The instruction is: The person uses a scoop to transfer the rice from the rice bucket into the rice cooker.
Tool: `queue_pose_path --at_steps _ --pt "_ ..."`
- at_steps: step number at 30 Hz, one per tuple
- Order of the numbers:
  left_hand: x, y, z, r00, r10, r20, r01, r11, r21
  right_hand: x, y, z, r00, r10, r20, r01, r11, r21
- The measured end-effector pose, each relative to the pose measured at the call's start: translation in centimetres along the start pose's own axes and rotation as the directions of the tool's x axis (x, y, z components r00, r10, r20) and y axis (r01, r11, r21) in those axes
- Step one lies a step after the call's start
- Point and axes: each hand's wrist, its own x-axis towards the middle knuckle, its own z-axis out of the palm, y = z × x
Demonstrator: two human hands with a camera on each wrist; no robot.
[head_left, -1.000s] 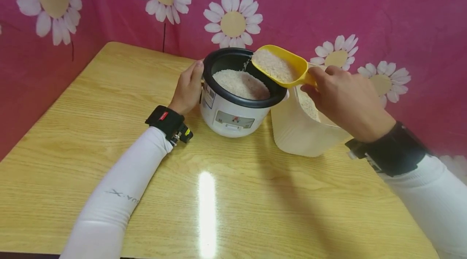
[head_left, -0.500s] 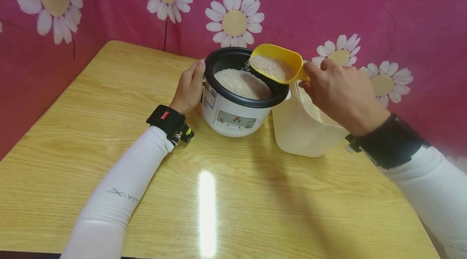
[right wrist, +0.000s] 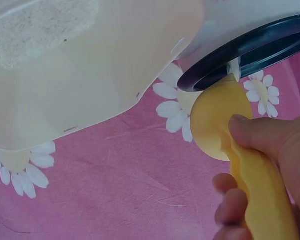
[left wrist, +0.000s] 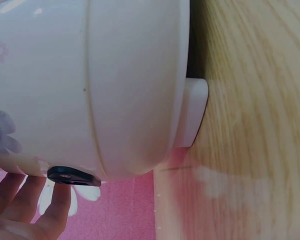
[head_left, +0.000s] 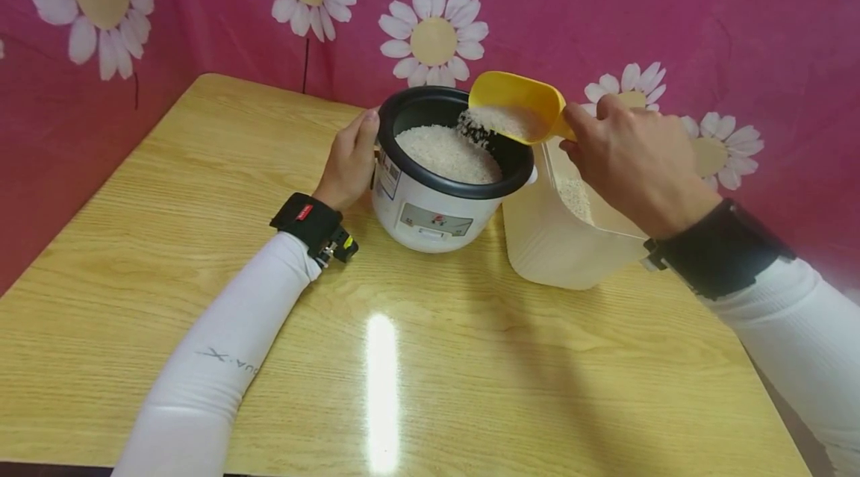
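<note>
A white rice cooker [head_left: 430, 227] with a black inner rim stands on the table, a mound of white rice [head_left: 446, 154] inside it. My left hand [head_left: 347, 160] holds its left side, thumb up by the rim; in the left wrist view the fingers [left wrist: 57, 207] are at the small black side handle [left wrist: 72, 176]. Gripped by its handle in my right hand [head_left: 634, 160], a yellow scoop [head_left: 520, 92] is tilted over the cooker's right rim. Rice pours from its lip into the pot, and some rice still lies in the scoop.
A translucent plastic bin [head_left: 564, 245] with rice in it stands close to the cooker's right, partly under my right forearm. The wooden table [head_left: 302, 387] meets a pink cloth [head_left: 537, 7] with daisies at the back.
The scoop has tipped further towards the pot, its rice has dwindled, and the falling stream is thicker. My left hand and the cooker stay nearly still.
</note>
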Motion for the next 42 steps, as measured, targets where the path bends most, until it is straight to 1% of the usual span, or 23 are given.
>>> queue_pose_path --at_steps 6,13,17,21,26,31,35,42 --pt "-0.09 0.07 0.01 1.000 0.000 -0.001 0.000 1.000 0.001 0.17 0.17 0.04 1.000 -0.009 -0.008 0.009 1.000 0.002" --pt "-0.03 -0.02 0.10 1.000 0.027 0.001 -0.026 1.000 -0.005 0.20 0.26 0.14 1.000 0.001 -0.013 -0.001 1.000 -0.008" --pt "0.04 -0.08 0.15 0.999 0.032 0.001 -0.032 0.999 -0.005 0.25 0.27 0.13 1.000 0.001 -0.006 -0.001 1.000 -0.019" --pt "0.01 -0.12 0.13 1.000 0.024 0.004 -0.024 1.000 -0.007 0.27 0.25 0.09 1.000 0.005 -0.003 -0.005 1.000 -0.017" --pt "0.02 -0.11 0.09 1.000 0.000 0.011 0.000 1.000 -0.004 0.22 0.21 0.11 1.000 0.015 -0.012 -0.015 1.000 -0.013" --pt "-0.01 -0.05 0.05 1.000 -0.008 0.007 0.008 1.000 0.006 0.13 0.12 0.12 0.999 0.015 -0.049 -0.016 1.000 -0.021" --pt "-0.03 0.01 0.03 1.000 -0.006 -0.001 0.006 1.000 0.005 0.09 0.00 0.11 0.997 0.010 -0.076 -0.012 0.999 -0.031" --pt "-0.05 0.08 0.00 1.000 0.010 -0.001 -0.010 1.000 -0.005 0.12 -0.20 -0.17 0.997 0.015 -0.071 -0.017 0.999 -0.029"
